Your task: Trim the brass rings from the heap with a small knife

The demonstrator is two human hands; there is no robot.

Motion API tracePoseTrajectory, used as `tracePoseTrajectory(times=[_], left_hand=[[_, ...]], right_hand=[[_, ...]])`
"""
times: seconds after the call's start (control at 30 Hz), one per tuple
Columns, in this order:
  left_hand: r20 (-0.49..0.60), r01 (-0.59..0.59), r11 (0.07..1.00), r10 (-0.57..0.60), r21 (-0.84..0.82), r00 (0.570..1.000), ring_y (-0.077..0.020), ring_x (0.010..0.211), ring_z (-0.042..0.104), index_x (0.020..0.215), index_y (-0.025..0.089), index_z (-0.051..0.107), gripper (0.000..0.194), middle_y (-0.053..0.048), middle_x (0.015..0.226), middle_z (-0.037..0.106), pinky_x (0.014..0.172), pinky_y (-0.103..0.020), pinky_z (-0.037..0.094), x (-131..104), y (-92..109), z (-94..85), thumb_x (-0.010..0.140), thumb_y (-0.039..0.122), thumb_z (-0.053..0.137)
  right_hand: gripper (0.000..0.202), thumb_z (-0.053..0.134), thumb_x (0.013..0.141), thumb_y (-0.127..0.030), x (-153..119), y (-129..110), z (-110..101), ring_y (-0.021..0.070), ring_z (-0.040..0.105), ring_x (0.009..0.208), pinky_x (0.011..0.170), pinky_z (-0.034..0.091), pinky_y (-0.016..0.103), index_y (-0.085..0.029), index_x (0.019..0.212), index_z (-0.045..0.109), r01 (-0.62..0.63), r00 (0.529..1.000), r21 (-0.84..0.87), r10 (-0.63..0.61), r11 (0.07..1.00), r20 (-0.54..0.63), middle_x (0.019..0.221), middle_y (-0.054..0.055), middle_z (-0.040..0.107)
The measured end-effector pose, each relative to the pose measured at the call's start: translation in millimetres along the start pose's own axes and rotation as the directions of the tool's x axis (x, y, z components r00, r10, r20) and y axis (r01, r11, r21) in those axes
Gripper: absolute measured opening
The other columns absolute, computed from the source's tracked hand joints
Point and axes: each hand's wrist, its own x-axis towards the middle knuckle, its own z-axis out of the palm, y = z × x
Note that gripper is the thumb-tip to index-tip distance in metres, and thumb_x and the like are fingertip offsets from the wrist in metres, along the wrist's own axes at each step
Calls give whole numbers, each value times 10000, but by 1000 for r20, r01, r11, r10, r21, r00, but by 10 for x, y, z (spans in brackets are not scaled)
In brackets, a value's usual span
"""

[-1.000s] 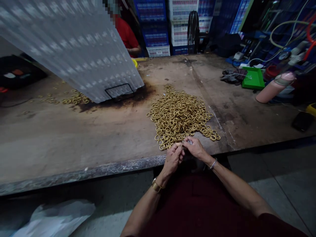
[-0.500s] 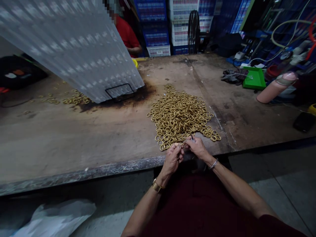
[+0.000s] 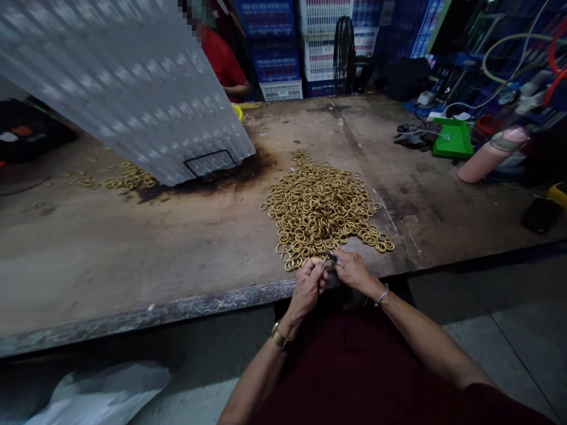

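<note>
Just in front of the near edge of a large pile of brass-coloured rings point(image 3: 319, 203), my two hands are close together. My left hand point(image 3: 309, 283) is closed in a pinch around a small brass-coloured ring point(image 3: 324, 260), mostly covered by the fingers. In the closed fingers of my right hand point(image 3: 353, 271) is a small dark tool point(image 3: 332, 257), its tip pointing left at the ring. Whether tip and ring touch I cannot tell. The tool's exact kind is too small to make out.
A tall translucent ribbed panel point(image 3: 146, 88) leans over the wooden table point(image 3: 110, 248) at the left, with scattered rings behind it. A person in a red top point(image 3: 224, 59) is beyond it. At the right are a green tray point(image 3: 452, 139) and a pink bottle point(image 3: 492, 154).
The dark tool in my right hand has swung from pointing upward to pointing left, toward my left fingers. My left hand keeps its pinch. The whole view has shifted slightly.
</note>
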Motion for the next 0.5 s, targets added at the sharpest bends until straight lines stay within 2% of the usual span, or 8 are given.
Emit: tracePoseTrajectory(times=[0.13,0.27,0.4,0.5], left_hand=[[63,73,982,-63,-175,996,-32,413,382,747,163,495,353,43,599,533,381,-148,273,-28,100,5,702,446,700],[92,109,956,-86,-271,992,-51,481,461,706,145,491,341,-40,768,631,388,-157,302,10,103,-16,704,410,705],[72,122,943,-105,-310,992,-78,501,500,733,143,521,296,-56,758,647,404,-174,335,34,55,-22,675,355,720],[98,156,923,-130,-352,987,-84,506,501,835,151,571,278,-26,709,622,414,-177,350,33,66,-21,670,327,709]], right_hand=[[273,451,831,-228,68,149,-96,175,592,740,615,308,256,-182,1044,615,-149,986,-81,141,986,-90,868,77,686],[274,422,887,-293,136,223,-182,184,609,772,637,319,258,-198,1067,605,-306,935,-83,284,948,-211,881,78,692],[319,422,902,-408,240,194,-194,209,630,804,649,332,271,-187,1057,592,-360,919,-140,325,922,-224,901,100,695],[312,424,899,-389,310,170,-187,225,639,826,667,347,281,-175,1058,585,-373,917,-172,335,912,-215,903,108,697]])
